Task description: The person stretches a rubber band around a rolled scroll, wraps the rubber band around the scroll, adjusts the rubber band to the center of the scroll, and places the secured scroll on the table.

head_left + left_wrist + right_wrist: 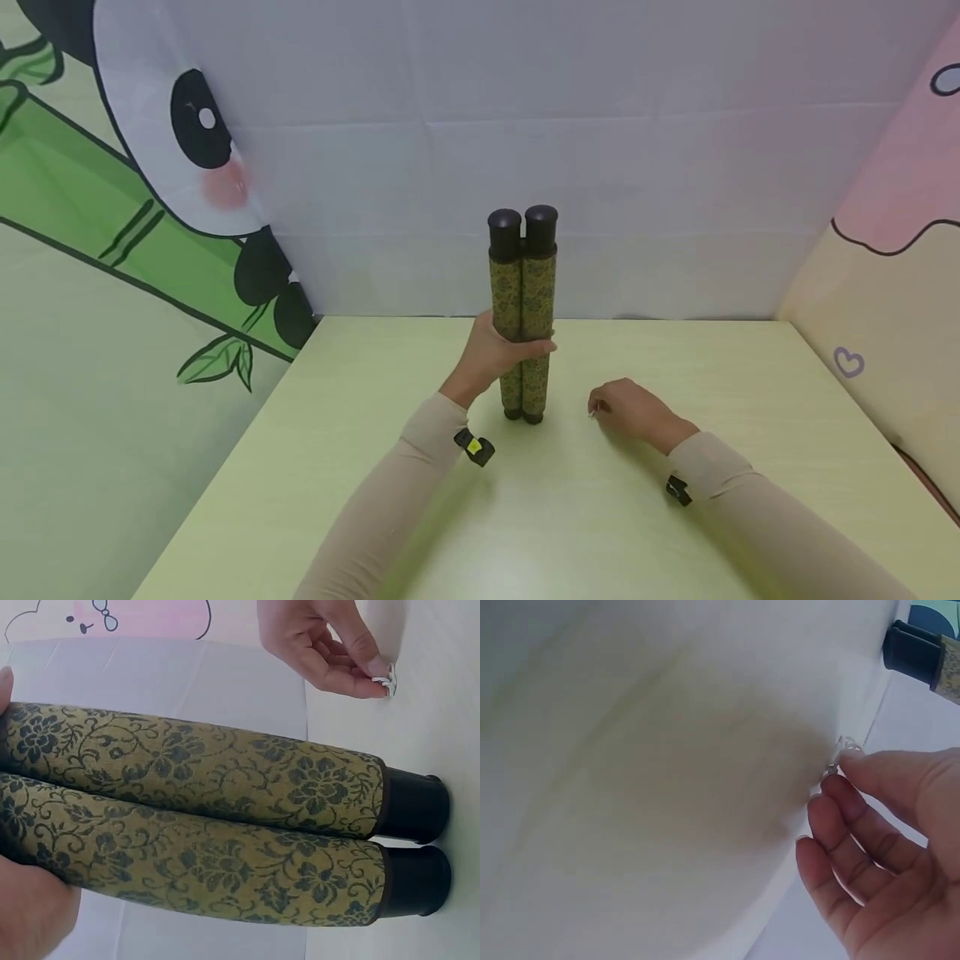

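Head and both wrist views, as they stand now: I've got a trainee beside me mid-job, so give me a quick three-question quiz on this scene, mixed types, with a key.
1. Multiple choice: how does the left hand hold the two olive-gold, floral-patterned cylinders with black ends?
A) Crossed
B) Upright, side by side
C) Lying flat, end to end
2. True or false, of the right hand: it holds nothing.
3. Fill the blank: the small black device at the left wrist carries a ____ patch.

Key:
1. B
2. False; it pinches a small, shiny, silvery-white piece.
3. Yellow
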### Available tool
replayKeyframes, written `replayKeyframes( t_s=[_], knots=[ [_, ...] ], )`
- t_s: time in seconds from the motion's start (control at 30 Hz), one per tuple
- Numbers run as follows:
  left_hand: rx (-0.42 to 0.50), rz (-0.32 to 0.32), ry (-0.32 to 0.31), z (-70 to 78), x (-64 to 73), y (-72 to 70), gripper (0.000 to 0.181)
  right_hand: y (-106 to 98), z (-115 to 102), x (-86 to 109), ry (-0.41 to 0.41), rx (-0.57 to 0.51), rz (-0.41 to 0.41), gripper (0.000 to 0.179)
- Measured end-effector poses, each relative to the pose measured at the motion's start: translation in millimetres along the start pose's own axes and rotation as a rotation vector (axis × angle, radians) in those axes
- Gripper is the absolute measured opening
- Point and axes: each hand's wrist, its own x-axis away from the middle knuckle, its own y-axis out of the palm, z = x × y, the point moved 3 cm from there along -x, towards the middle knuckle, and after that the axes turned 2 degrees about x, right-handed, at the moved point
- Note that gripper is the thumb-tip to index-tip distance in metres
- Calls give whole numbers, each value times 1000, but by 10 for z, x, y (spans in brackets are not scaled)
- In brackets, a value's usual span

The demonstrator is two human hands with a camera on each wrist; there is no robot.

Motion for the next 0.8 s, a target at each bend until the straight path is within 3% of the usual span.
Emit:
replayKeyframes(
  t_s=[0.1, 0.27, 0.47, 0.57, 0.67, 0.8],
  knots=[
    [-20, 15, -8, -13, -35, 5, 49, -32, 22, 11, 21, -73, 34, 16],
    [-45, 20, 4, -29, -86, 29, 50, -108, 51, 35, 86, -291, 84, 8],
    [-73, 64, -20, -54, -105, 32, 49, -157, 30, 64, 149, -808, 37, 23],
    [-80, 72, -35, -61, -121, 34, 49, -169, 14, 61, 179, -1047, 10, 21],
    [-77, 72, -39, -70, -134, 33, 50, -176, -7, 53, 178, -1201, -3, 13],
    [-63, 69, -23, -85, -142, 25, 51, -184, -49, 50, 140, -1327, -32, 8]
  ],
)
